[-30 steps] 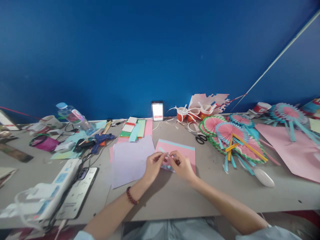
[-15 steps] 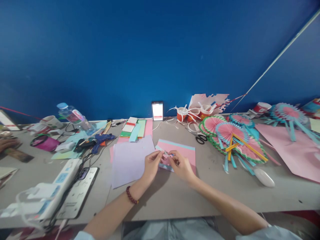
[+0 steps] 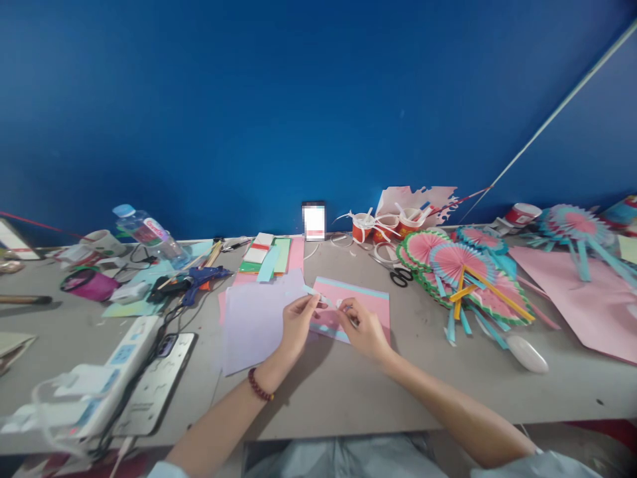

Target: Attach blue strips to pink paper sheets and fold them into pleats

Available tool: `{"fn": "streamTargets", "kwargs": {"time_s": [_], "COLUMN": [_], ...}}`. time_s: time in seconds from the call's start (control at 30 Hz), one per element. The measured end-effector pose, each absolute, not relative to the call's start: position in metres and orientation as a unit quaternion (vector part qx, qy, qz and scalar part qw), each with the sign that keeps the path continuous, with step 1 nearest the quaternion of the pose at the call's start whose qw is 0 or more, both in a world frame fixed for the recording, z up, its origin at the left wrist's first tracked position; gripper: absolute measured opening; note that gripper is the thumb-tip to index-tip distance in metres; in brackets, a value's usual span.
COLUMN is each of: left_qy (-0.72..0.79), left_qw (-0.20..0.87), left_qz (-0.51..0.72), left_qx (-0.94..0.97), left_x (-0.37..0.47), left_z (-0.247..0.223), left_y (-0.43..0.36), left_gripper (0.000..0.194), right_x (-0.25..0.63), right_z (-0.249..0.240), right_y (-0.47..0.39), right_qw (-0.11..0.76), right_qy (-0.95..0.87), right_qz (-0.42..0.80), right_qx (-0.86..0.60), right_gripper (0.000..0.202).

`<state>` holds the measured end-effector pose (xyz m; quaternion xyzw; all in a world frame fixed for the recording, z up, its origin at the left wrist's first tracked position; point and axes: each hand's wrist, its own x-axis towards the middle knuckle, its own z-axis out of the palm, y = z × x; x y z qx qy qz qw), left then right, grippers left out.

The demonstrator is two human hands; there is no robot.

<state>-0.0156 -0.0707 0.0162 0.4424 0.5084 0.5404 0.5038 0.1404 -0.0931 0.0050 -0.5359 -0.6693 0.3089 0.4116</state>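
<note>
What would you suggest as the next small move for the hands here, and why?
Perhaps bring the right hand to the end of the narrow pale blue paper strip: the left hand pinches it over the pink paper sheet with a light blue edge, and that end seems to point toward the right fingers, close by.

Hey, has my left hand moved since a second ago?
Yes. Judged against the pink sheet on the table, the left hand has shifted a little to the left, toward the lilac paper.
</note>
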Motion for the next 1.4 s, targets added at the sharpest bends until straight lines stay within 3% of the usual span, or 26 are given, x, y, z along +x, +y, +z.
{"fn": "streamTargets", "kwargs": {"time_s": [0.37, 1.4], "left_qy": [0.468, 0.480], "left_qw": [0.566, 0.576], "left_qz": [0.547, 0.538], "left_qx": [0.401, 0.385], "left_x": [-0.0115, -0.0130], "left_z": [0.0214, 0.0177], "left_y": [-0.0739, -0.0726], "left_gripper": [0.027, 0.026], "right_x": [0.1400, 0.1370], "right_z": [0.0054, 0.0092], "right_y": [-0.0943, -0.0978], "right_qw": [0.421, 0.417], "right_qy": [-0.662, -0.667], "right_qz": [0.326, 0.346], "right_qx": [-0.527, -0.511], "right_gripper": [0.011, 0.009]}}
